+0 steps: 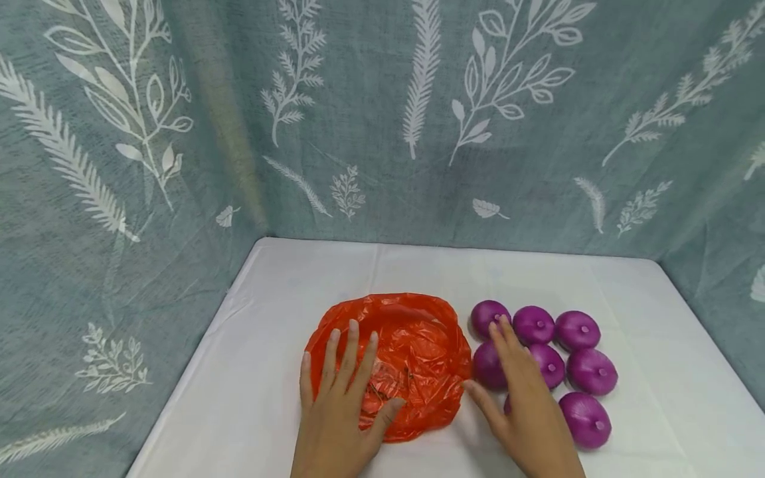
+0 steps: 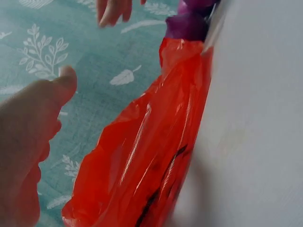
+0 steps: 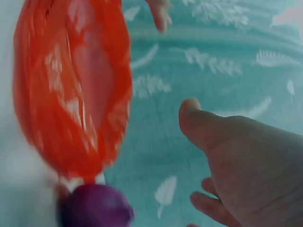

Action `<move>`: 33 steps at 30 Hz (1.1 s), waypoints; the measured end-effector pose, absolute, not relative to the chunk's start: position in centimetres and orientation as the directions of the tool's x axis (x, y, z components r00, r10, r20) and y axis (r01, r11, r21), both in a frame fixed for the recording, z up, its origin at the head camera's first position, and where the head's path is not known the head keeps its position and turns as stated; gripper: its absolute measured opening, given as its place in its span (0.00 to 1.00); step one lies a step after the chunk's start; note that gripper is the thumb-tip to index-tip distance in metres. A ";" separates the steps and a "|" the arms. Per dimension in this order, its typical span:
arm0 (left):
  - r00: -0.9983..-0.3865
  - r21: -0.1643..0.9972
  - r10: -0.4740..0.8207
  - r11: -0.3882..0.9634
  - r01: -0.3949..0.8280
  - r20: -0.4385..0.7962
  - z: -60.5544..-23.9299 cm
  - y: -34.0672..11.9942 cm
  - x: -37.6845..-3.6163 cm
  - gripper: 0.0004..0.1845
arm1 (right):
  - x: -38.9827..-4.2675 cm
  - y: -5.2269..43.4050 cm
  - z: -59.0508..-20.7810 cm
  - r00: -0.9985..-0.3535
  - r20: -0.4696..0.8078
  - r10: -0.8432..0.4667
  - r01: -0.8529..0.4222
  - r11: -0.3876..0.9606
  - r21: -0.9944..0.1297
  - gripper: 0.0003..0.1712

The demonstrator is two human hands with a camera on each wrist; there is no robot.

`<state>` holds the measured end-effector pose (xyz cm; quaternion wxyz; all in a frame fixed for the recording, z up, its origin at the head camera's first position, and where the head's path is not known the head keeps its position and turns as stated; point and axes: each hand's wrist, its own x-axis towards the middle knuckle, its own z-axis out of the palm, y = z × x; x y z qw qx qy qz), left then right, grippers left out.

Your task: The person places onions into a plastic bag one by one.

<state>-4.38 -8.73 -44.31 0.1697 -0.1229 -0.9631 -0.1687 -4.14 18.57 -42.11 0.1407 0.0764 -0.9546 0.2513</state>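
A red plastic bag (image 1: 418, 345), its mouth spread wide and rim rolled into a ring, sits on the white table. My left hand (image 1: 340, 405) hovers over the bag's left side with fingers spread and straight, holding nothing. To the right of the bag, several purple onions (image 1: 592, 372) stand grouped in rough rows. My right hand (image 1: 526, 405) is held above the nearer left onions, fingers extended and thumb apart, partly hiding some of them. In the left wrist view the bag (image 2: 147, 142) appears side-on, below the thumb. The right wrist view shows one onion (image 3: 97, 208) close beside the bag.
The white-covered table (image 1: 251, 345) extends to both sides and behind the bag. Green-grey cloth (image 1: 370, 133) with white leaf prints hangs along the back and both sides.
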 end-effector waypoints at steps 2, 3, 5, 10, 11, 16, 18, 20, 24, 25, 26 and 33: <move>-0.892 0.300 0.172 0.901 0.314 0.419 -44.2 -9.2 -4.6 0.50 | -3.9 19.4 -41.9 -0.953 0.303 -0.025 -0.177 0.855 -0.487 0.57; -0.883 0.314 0.164 0.893 0.323 0.441 -44.2 -9.5 -4.8 0.50 | -3.8 19.9 -41.9 -0.953 0.302 -0.003 -0.161 0.851 -0.500 0.56; -0.863 0.343 0.142 0.877 0.337 0.485 -44.1 -10.0 -5.1 0.49 | -3.6 21.0 -41.8 -0.949 0.314 0.034 -0.140 0.846 -0.514 0.54; -0.854 0.444 0.050 0.837 0.319 0.519 -43.8 -11.1 -5.8 0.46 | -2.7 24.0 -42.0 -0.942 0.315 0.119 -0.066 0.852 -0.520 0.49; -0.860 0.465 0.028 0.831 0.304 0.510 -43.8 -11.4 -5.9 0.45 | -2.5 24.6 -42.2 -0.942 0.308 0.136 -0.046 0.854 -0.518 0.48; -0.889 0.544 -0.064 0.810 0.219 0.453 -43.9 -12.4 -6.2 0.44 | -1.1 27.5 -43.3 -0.920 0.336 0.201 0.015 0.875 -0.484 0.44; -0.894 0.556 -0.087 0.808 0.194 0.439 -44.0 -12.7 -6.2 0.43 | -0.7 28.5 -43.9 -0.912 0.353 0.208 0.024 0.887 -0.461 0.44; -0.896 0.560 -0.100 0.809 0.181 0.434 -44.1 -12.9 -6.3 0.41 | -0.2 29.4 -44.5 -0.911 0.356 0.210 0.034 0.896 -0.442 0.44; -0.897 0.562 -0.114 0.811 0.165 0.427 -44.3 -13.3 -6.5 0.36 | 0.5 30.6 -45.6 -0.928 0.298 0.224 0.087 0.908 -0.410 0.46; -0.898 0.563 -0.117 0.811 0.160 0.424 -44.4 -13.4 -6.6 0.36 | 0.7 30.8 -45.9 -0.935 0.267 0.232 0.108 0.906 -0.409 0.47; -0.900 0.564 -0.120 0.811 0.155 0.420 -44.4 -13.4 -6.6 0.35 | 0.8 31.0 -46.1 -0.942 0.235 0.240 0.129 0.904 -0.408 0.47; -0.916 0.579 -0.142 0.808 0.113 0.376 -44.3 -13.5 -7.1 0.32 | 1.4 32.0 -47.2 -0.957 0.020 0.288 0.256 0.879 -0.401 0.56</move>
